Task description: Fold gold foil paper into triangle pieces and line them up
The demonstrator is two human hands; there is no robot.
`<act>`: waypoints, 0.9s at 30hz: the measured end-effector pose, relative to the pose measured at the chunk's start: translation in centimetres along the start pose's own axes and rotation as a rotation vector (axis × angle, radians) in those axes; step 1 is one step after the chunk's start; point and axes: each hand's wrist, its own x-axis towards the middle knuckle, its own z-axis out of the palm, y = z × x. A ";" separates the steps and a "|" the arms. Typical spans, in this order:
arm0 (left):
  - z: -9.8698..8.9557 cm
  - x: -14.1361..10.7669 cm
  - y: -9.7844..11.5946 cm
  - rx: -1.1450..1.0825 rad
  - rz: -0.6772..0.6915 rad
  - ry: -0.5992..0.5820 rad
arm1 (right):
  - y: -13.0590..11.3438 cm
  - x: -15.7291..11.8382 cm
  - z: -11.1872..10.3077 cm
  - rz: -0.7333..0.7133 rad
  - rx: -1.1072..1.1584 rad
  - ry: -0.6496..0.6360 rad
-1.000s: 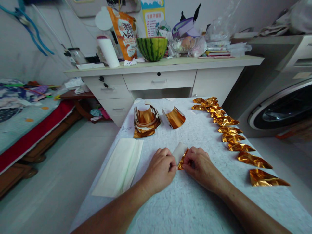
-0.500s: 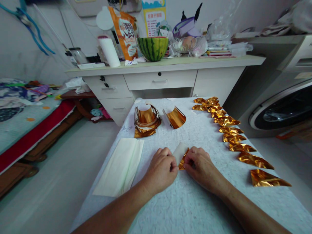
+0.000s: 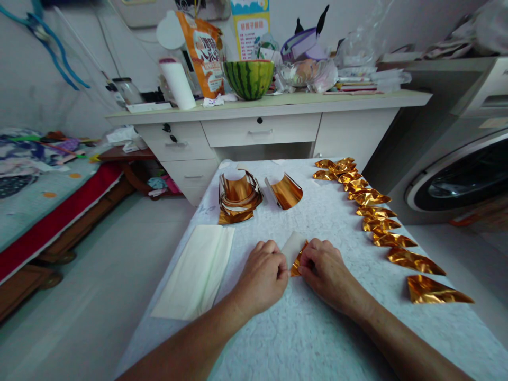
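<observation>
Between my hands lies a small sheet of gold foil paper (image 3: 298, 260), its pale back (image 3: 292, 243) facing up and one side folded over to show gold. My left hand (image 3: 265, 275) is closed, with thumb and fingers pinching at the sheet's left edge; its fingertips are partly hidden. On the other side, the closed fingers of my right hand (image 3: 325, 272) grip the folded gold part. Beyond them stand a stack of curled gold foil sheets (image 3: 238, 198) and a single curled foil sheet (image 3: 286, 191). Folded gold foil pieces (image 3: 383, 225) form a row along the right.
A stack of pale paper (image 3: 194, 272) lies left of my left arm on the cloth-covered table (image 3: 286, 338). Behind is a white cabinet (image 3: 260, 129) bearing a cut watermelon (image 3: 249, 79) and an orange bag (image 3: 204, 55). A washing machine (image 3: 456, 121) stands at right.
Hardly anything differs. Both hands stay at the foil paper, with only a very slight shift of the fingers.
</observation>
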 end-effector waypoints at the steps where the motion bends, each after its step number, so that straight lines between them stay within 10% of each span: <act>1: 0.0 0.0 0.0 0.002 -0.001 -0.006 | 0.0 0.0 0.0 0.003 -0.005 0.001; 27: 0.1 -0.1 0.6 0.075 -0.104 -0.037 | 0.0 0.1 0.2 0.004 -0.026 0.010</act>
